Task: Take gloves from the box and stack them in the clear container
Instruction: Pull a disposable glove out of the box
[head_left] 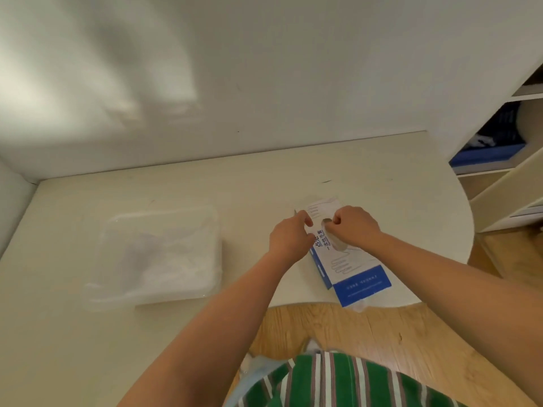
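Hands over glove box [349,265] at bench [264,183] near edge: left hand [289,237] pinched, right hand [354,227] fisted, contents unclear; clear container [158,251] left.

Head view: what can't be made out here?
- Whether the right hand grips a glove: its curled fingers hide the glove box opening.
- What the left hand pinches: too small.
- How many gloves lie in the clear container: blurred, white on white.
- Shelf contents: cut off by the right edge.

Bare table [258,189] between container [152,254] and box [349,268]
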{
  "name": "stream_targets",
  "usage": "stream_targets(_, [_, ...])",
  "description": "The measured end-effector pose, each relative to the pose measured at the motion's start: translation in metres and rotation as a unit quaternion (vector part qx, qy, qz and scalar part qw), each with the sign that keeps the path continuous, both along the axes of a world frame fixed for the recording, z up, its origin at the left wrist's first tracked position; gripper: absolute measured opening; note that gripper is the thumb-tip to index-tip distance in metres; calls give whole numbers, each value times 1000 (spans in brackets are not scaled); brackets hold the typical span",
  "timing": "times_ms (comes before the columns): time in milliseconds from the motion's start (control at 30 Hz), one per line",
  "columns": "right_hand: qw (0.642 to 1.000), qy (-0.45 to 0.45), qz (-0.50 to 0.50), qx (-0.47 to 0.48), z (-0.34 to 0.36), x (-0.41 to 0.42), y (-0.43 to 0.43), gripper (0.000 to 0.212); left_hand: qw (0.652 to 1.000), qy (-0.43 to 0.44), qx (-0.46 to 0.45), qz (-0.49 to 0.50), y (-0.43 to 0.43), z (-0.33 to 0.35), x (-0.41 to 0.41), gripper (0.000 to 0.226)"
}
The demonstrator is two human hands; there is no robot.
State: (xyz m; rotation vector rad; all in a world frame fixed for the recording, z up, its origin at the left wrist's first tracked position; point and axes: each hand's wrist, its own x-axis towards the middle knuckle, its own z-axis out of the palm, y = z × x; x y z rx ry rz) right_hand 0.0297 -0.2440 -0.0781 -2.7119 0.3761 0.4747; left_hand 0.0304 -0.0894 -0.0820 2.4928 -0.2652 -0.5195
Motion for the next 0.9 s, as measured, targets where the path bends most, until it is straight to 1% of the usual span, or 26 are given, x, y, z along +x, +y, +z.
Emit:
stream_targets(33, [1000,24,3,-6,-4,-3,-5,39,1000,12,7,-7,-10,-5,-2,32])
stream_targets(67, [999,44,16,-8,-6,-6,-4,40,1000,21,12,-10,-15,-10,-4,37])
stream_targets(100, [997,69,39,-12,-7,-8,-5,36,999,30,18,-11,-22,-14,-6,42])
stream_targets(133, [994,89,65,-15,-8,-9,-3,28,999,38,24,-11,-25,-17,-7,48])
stream_targets(167, [991,101,86,-15,-10,-10,-3,19,998,46,30,-7,-30,-20,-8,54])
stream_targets(200, [991,99,93,-5,-12,-10,-1,16,998,51,35,-4,-31,-21,-8,58])
stream_targets(267, [993,85,66,39,-20,-8,-3,12,997,55,45,5,-34,-23,-8,60])
stream_targets(400, [993,69,7,98,-30,-4,-12,14,996,63,62,20,-35,-22,-7,63])
stream_targets(500, [988,15,-21,155,-28,0,-23,17,994,76,71,26,-37,-21,-4,64])
stream_targets(600, [972,-45,-36,229,-18,3,-30,18,993,84,81,23,-40,-20,-2,64])
stream_targets(667, [959,-68,-41,272,-14,2,-34,20,992,85,87,19,-40,-19,0,64])
stream_targets(733, [943,-82,-67,316,-14,1,-37,20,991,87,95,16,-40,-18,0,64])
stream_targets(800, [932,-77,-106,337,-15,2,-40,20,991,86,103,15,-42,-17,1,63])
stream_targets(867, [940,-24,-126,316,-13,2,-42,19,990,82,112,13,-42,-17,2,62])
stream_targets(900, [947,11,-120,298,-12,2,-42,20,990,81,115,12,-42,-17,2,62])
